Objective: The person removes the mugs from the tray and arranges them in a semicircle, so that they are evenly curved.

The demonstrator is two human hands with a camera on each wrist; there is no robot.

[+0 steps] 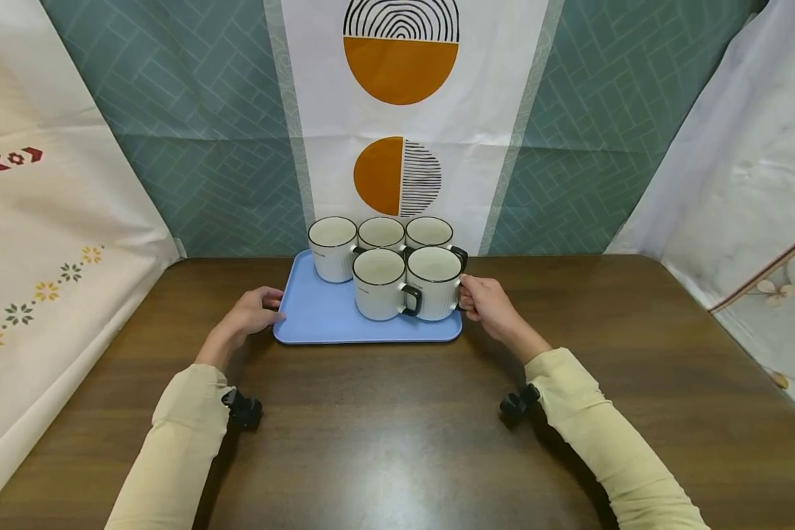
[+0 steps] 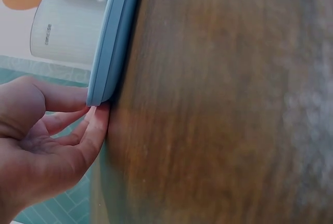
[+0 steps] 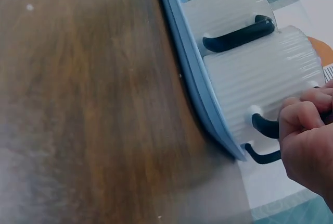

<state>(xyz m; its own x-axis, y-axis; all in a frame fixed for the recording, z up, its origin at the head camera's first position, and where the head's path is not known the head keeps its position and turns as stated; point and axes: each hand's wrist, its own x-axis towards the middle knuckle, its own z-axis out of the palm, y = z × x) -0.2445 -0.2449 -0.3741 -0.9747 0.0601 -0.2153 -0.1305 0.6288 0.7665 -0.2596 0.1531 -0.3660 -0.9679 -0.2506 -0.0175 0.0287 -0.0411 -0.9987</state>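
In the head view, the scene is moderately bright and mostly sharp, with soft shadows on the inner side of each sleeve, a pale glare on the table near the lower edge, seemingly from above, and side cloths that lean outward in wide-angle perspective. The left wrist view is dimmer and softer: the wood grain blurs, a whitish reflection mottles the right margin, yet the lettering on a mug remains legible. The right wrist view shows similar blur, lower-left glare and dark shadow along the tray.
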